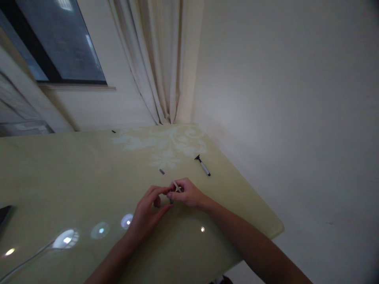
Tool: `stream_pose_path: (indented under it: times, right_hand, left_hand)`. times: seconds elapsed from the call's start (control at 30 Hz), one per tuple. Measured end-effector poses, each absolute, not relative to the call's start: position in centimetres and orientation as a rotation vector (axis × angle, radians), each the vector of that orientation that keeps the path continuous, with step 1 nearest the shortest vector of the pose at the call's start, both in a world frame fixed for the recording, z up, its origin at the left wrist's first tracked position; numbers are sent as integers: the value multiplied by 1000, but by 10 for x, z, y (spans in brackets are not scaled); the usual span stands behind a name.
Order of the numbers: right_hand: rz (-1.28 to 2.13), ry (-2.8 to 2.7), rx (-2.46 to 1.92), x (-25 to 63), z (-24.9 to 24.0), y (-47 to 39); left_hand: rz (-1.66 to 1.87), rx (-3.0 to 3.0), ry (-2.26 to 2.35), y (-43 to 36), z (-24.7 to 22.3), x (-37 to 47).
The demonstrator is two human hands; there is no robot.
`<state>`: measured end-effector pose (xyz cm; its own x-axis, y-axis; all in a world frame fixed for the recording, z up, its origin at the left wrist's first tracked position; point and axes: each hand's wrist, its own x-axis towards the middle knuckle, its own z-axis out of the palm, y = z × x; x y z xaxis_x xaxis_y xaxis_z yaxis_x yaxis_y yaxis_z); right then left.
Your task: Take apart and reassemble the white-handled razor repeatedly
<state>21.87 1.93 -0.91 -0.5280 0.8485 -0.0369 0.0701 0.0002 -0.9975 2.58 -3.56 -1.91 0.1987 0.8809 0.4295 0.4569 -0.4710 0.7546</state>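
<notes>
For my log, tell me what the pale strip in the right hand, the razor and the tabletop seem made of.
Pale strip: flat, matte, perhaps plastic or paper; too small to settle.
Razor: perhaps plastic, from its satin gray, black-ended handle.
Tabletop: glossy, likely glass or lacquer, given bright reflected lights.

A dark-framed window (71, 39) sits at ten o'clock, a pale curtain (158, 59) hangs at eleven, a plain wall (284, 98) spans two to four; light reflections (66, 240) gleam at eight on the glossy counter (74, 173).
</notes>
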Motion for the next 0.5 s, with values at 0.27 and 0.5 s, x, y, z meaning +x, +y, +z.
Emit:
stream_pose_path:
  times: [0.27, 0.5]
  right_hand:
    - [984, -2099, -1027, 237, 4, 25]
    - [710, -2461, -1007, 237, 4, 19]
  left_hand:
    - [1330, 1953, 1450, -24, -8, 0]
    - [1386, 1967, 1442, -22, -5, -10]
